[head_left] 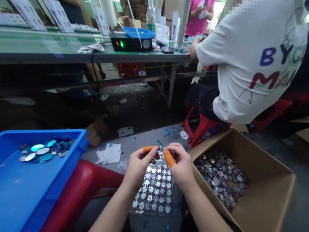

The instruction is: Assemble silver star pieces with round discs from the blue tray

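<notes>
Left hand [141,163] looks pinched narrow on a tiny blue piece [160,144] right between both sets of fingertips, slanting down toward the right hand [180,166], which seems pinched on it too; neither's clearly nearer.

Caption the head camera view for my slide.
Left hand and right hand meet at a small bluish piece by a sheet of silvery shapes, between blue tray and cardboard box.
</notes>
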`<state>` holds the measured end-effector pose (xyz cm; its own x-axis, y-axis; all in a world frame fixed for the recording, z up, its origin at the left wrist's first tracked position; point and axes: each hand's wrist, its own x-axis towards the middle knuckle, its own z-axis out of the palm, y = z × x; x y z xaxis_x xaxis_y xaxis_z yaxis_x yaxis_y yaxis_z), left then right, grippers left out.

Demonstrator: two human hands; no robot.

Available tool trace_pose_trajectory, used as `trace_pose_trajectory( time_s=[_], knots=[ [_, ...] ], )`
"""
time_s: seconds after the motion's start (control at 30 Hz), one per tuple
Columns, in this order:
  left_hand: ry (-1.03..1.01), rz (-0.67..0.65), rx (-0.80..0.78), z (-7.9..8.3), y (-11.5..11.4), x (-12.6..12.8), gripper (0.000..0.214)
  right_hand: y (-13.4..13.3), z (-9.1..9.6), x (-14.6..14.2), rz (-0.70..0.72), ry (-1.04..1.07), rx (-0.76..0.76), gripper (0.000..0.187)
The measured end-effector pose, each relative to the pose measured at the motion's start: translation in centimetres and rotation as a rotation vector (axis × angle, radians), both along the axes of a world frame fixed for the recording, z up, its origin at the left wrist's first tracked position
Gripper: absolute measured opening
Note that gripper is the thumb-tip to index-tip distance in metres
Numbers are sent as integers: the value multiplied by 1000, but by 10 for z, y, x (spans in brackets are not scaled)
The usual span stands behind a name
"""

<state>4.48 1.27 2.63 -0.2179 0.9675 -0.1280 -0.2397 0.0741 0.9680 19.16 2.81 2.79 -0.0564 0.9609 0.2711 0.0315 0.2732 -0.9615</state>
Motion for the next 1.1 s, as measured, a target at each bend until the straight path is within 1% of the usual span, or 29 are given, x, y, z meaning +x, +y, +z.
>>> trace_pose_trajectory(
  time_s=[0.07, 0.13, 0.27, 0.33, 0.5, 0.77, 0.93, 1.1],
  knots=[
    [-49, -31, -14, 2, -3, 4, 39, -3, 2, -1, -45, -81, 44, 12],
    [-59, -20, -26, 3, -5, 6, 39, -5, 2, -3, -78, -156, 95, 9],
    [-39, 31, -31, 5, -8, 7, 38, -6, -2, -4, -93, -237, 217, 17],
    [-25, 36, -18, 7, -8, 9, 36, -5, -5, -3, -102, -252, 247, 20],
    [5, 40, 36, 7, -10, 13, 32, -3, -7, -2, -118, -251, 236, 21],
    [44, 55, 20, 8, -9, 13, 32, -3, -7, -1, -103, -253, 248, 18],
    [53, 42, 20, 9, -8, 13, 32, -2, -5, -1, -87, -247, 265, 17],
    [238, 86, 84, 6, -10, 12, 26, -1, -6, -2, -73, -250, 275, 17]
  ],
)
